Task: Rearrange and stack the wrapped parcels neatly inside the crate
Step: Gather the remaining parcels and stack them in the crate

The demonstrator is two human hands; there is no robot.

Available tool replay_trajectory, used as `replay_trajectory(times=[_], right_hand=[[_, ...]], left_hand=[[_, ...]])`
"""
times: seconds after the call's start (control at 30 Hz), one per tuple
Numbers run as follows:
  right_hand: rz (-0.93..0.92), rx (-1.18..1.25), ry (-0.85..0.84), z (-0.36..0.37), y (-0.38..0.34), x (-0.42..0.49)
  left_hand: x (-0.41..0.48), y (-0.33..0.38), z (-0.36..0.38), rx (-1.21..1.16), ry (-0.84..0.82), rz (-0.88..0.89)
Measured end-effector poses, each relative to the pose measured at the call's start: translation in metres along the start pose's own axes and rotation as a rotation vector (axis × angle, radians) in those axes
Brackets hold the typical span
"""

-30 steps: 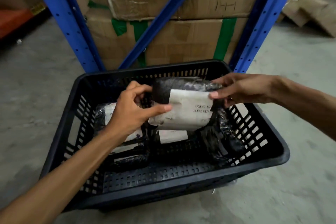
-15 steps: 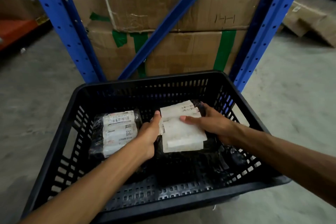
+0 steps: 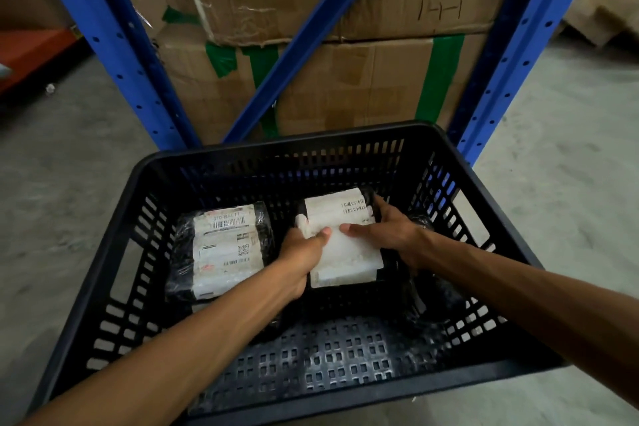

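Observation:
A black slatted plastic crate stands on the concrete floor. Inside, at the centre right, lies a black-wrapped parcel with a white label. My left hand grips its left edge, thumb on the label. My right hand holds its right side, fingers spread over the top. A second black-wrapped parcel with several white labels lies flat at the crate's left. Another dark wrapped parcel sits at the right wall, partly hidden under my right forearm.
Blue steel rack uprights and a diagonal brace rise just behind the crate, with stacked cardboard boxes taped in green behind them. More cardboard lies at the far right. The crate's near floor is bare.
Both hands lowered the labelled parcel from above the crate rim down into the crate, laying it flat at the centre right. The left parcel became uncovered.

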State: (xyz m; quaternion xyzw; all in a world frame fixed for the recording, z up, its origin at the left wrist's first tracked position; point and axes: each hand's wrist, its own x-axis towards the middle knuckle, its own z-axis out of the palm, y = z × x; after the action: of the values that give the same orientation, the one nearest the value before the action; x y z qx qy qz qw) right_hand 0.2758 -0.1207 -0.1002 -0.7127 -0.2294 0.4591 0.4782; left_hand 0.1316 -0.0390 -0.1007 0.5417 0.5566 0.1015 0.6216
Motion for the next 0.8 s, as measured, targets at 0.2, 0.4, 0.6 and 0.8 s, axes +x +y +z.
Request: replay_trajectory(times=[0.2, 0.4, 0.6, 0.8], right_hand=[[0.089, -0.321, 0.007, 0.025, 0.014, 0.033], [0.123, -0.850, -0.172, 0.016, -0.014, 0.034], [-0.237, -1.338, -0.020, -0.016, -0.083, 0.008], [-0.251, -1.508, 0.014, -0.031, -0.094, -0.008]], left_hand=[[0.015, 0.005, 0.010, 0.274, 0.227, 0.049], [0.015, 0.000, 0.003, 0.369, 0.139, 0.031], [-0.019, 0.032, 0.009, 0.285, -0.020, 0.133], [-0.076, 0.032, 0.040, 0.317, -0.294, 0.089]])
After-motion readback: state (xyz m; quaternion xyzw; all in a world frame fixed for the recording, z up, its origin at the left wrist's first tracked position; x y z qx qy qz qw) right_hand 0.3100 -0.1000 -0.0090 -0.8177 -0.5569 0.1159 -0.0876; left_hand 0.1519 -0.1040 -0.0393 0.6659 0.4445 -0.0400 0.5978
